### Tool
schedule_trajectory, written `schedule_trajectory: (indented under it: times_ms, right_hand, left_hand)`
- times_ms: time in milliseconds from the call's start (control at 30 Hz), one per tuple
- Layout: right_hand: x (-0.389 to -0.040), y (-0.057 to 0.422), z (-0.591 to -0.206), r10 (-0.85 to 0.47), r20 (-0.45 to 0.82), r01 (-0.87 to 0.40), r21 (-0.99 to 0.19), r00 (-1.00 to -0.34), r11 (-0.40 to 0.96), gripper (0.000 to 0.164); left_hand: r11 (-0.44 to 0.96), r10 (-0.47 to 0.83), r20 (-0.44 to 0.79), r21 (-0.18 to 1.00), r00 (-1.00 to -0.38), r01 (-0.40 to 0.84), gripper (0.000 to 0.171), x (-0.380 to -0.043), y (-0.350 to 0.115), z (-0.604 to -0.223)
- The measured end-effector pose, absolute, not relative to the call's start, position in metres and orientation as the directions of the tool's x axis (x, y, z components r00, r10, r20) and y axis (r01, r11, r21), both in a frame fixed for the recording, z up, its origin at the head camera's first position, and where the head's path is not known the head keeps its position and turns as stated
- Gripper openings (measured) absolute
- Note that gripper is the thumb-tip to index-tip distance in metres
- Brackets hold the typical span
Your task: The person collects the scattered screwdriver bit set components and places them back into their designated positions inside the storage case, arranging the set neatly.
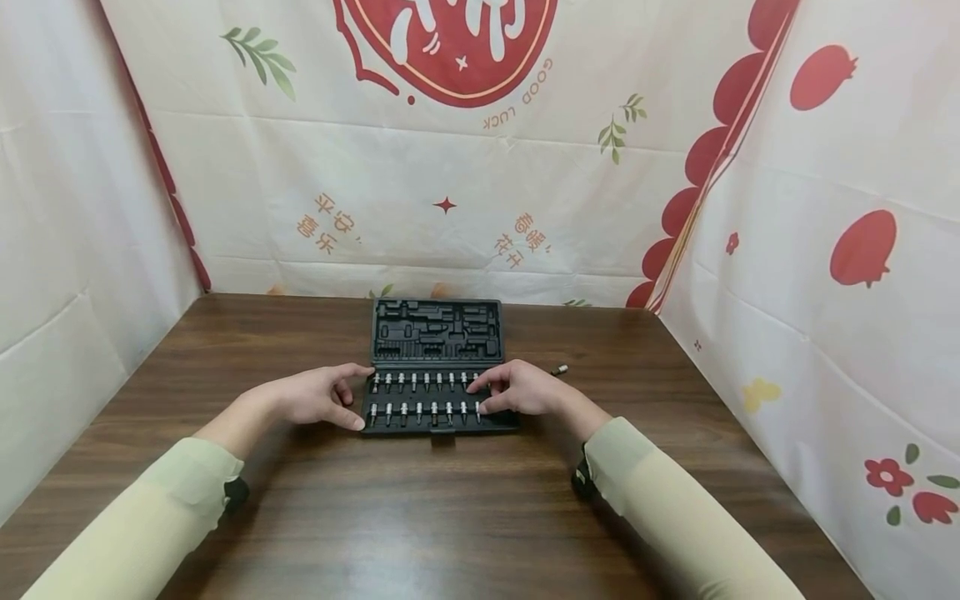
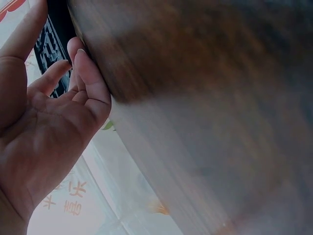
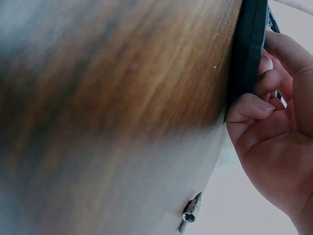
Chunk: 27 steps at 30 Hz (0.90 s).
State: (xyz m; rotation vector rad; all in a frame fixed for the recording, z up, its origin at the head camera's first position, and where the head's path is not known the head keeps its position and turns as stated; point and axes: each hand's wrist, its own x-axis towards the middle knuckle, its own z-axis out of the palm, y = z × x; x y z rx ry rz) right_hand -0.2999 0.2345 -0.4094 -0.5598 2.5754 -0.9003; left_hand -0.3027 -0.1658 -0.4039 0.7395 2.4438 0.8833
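An open black case (image 1: pixel 423 397) lies on the table with two rows of silver-topped bit sockets (image 1: pixel 434 410) in its tray. My left hand (image 1: pixel 318 396) rests at the case's left end, index fingertip by the back corner and thumb by the front corner. Over the tray's right end is my right hand (image 1: pixel 525 390). Its thumb tip is right at the last visible socket of the front row, and its index fingertip is by the back row. Thumb and index stand apart, with black tray showing between them. That palm hides the tray's right end.
One loose bit socket (image 3: pixel 189 214) lies on the table right of the case, behind my right hand. The case's moulded lid (image 1: pixel 438 332) leans open at the back. Printed white cloth (image 1: pixel 450 242) hangs around the brown wooden table (image 1: pixel 420 517) at back and sides.
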Motion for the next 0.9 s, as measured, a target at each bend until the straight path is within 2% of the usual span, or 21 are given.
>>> schedule_trajectory:
  times_ms: [600, 900]
  right_hand:
    - [-0.301, 0.234, -0.409, -0.488, -0.191, -0.259, -0.657, -0.851, 0.709, 0.031]
    - [-0.297, 0.255, -0.404, -0.483, -0.158, -0.207, -0.759, -0.861, 0.617, 0.037]
  left_hand:
    - [0.653, 0.607, -0.217, 0.684, -0.765, 0.324, 0.097, -0.303, -0.169, -0.405]
    - [0.657, 0.611, -0.217, 0.676, -0.761, 0.335, 0.096, -0.305, -0.166, -0.405]
